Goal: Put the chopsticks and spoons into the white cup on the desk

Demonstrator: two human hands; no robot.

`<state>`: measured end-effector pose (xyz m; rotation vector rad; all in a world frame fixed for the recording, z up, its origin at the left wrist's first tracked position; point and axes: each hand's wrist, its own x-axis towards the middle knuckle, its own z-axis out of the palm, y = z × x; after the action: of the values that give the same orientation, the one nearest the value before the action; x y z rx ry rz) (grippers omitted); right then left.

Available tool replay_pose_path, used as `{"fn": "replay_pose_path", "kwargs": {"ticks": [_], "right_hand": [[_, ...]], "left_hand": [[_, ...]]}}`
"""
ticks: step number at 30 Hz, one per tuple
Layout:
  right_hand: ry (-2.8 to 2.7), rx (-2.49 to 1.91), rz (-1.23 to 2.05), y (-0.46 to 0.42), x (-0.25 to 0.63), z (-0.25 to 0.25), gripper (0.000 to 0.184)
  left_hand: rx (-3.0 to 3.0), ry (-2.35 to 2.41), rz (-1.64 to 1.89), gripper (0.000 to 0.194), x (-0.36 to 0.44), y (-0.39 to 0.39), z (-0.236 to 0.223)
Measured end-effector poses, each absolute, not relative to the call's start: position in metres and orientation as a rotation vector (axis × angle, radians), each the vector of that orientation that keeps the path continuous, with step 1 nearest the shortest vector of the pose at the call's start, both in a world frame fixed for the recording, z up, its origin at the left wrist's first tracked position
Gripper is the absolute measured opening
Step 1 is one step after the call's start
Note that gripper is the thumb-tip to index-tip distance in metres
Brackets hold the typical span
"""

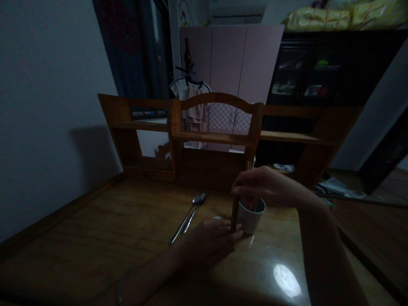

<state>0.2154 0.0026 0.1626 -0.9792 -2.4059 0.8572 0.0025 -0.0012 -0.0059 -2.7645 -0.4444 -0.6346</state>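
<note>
Right hand (264, 183) over the cup (250, 221), on an arm from 4 o'clock, nearly closed, pinching the upper part of the upright sticks (235, 212) between thumb and fingertips; other fingers bent down at the cup's mouth, too dim to tell on what. Left hand (210, 238) low over the table (105, 229) at 8 o'clock from the cup, partly open and palm down, with fingers stretched between 2 and 3 o'clock and tips at the lower end of the sticks; impossible to tell whether gripping or only touching. Around that wrist, a thin band (120, 293). Sticks just beside the cup, at its 9 o'clock; cup upright on the table. Two spoons (196, 200) lying at 11 o'clock from the left hand, side by side, bowls toward 1 and handles toward 7. Just beyond the left fingers, a small white thing (217, 218), mostly hidden. Along the far edge, at 12, a wooden shelf (216, 138); behind, hanging clothes (196, 106), a pink wardrobe (228, 59) and, at 1 o'clock, a dark cabinet (357, 63).
</note>
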Motion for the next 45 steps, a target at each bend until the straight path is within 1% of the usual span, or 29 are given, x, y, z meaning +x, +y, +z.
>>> {"fn": "replay_pose_path", "kwargs": {"ticks": [7, 17, 30, 45], "right_hand": [[-2.409, -0.990, 0.849, 0.0030, 0.2164, 0.1625, 0.031], [-2.420, -1.037, 0.845, 0.0049, 0.2160, 0.1615, 0.036], [-2.464, -1.031, 0.841, 0.0059, 0.2166, 0.1613, 0.035], [-2.466, -1.071, 0.798, 0.0068, 0.2192, 0.1614, 0.037]], "left_hand": [[-2.795, -0.445, -0.610, 0.048, 0.0039, -0.0018, -0.0070], [-2.846, -0.451, -0.697, 0.046, 0.0034, -0.0008, -0.0068], [-2.910, -0.412, -0.722, 0.044, 0.0054, 0.0027, -0.0083], [-2.885, -0.408, -0.717, 0.050, -0.0008, 0.0021, -0.0073]]}}
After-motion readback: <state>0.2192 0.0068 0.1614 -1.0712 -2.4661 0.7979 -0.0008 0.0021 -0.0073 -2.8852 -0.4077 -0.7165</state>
